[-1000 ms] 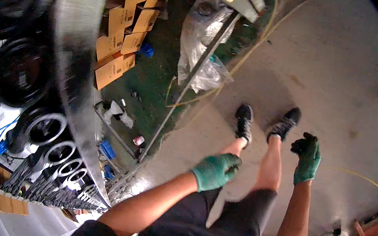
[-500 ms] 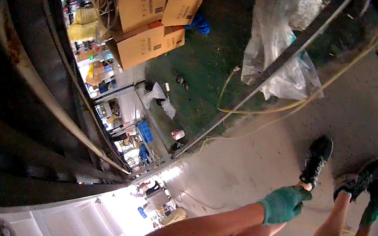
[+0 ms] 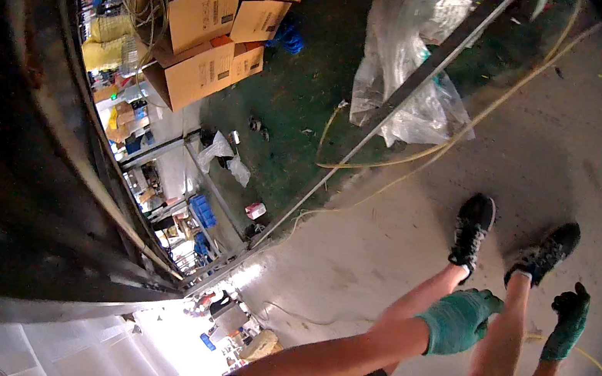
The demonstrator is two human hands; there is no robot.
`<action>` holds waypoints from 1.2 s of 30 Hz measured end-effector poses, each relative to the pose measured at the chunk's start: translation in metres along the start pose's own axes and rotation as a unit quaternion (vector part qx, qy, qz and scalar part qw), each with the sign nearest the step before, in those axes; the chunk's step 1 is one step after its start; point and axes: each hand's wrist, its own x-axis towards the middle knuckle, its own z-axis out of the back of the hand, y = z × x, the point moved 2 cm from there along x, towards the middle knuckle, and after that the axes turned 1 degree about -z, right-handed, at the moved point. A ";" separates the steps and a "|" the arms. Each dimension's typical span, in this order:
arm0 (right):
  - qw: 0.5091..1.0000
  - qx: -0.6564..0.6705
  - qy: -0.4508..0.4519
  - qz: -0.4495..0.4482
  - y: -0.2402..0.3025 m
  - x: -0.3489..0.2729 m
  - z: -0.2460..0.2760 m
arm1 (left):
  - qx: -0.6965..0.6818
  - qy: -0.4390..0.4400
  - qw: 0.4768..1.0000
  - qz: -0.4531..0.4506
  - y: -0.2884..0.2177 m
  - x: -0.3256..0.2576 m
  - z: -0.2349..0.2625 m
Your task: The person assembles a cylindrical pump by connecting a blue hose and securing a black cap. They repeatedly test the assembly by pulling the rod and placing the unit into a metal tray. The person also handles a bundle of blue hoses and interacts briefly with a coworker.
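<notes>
My left hand (image 3: 458,320), in a green glove, hangs in front of me with the fingers loosely curled and nothing in it. My right hand (image 3: 567,321), in a darker green glove, is lower right near the frame edge, fingers bent, thumb up, also holding nothing. Both hands hover above the grey concrete floor (image 3: 571,150). Below them I see my bare legs and two black shoes, the left one (image 3: 472,228) and the right one (image 3: 545,254).
A long metal bar (image 3: 370,144) runs diagonally across the floor. A yellow cord (image 3: 431,151) loops beside it. Crumpled clear plastic sheeting (image 3: 404,71) lies at the top. Cardboard boxes (image 3: 203,64) are stacked upper left. A dark curved metal edge (image 3: 50,150) fills the left.
The view has swung away from the rack of round black parts toward the boxes and floor. Both gloved hands stay empty and have shifted toward the lower right.
</notes>
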 end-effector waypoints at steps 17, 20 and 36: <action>0.966 0.156 -0.206 0.018 0.162 -0.272 0.128 | 0.203 0.102 0.973 -0.049 -0.350 -0.076 0.025; 0.965 0.196 -0.171 0.025 0.209 -0.296 0.137 | 0.199 0.082 0.975 -0.055 -0.426 -0.097 0.044; 0.966 0.126 -0.225 0.030 0.403 -0.304 0.193 | -0.074 -0.221 0.921 -0.312 -0.646 -0.043 0.231</action>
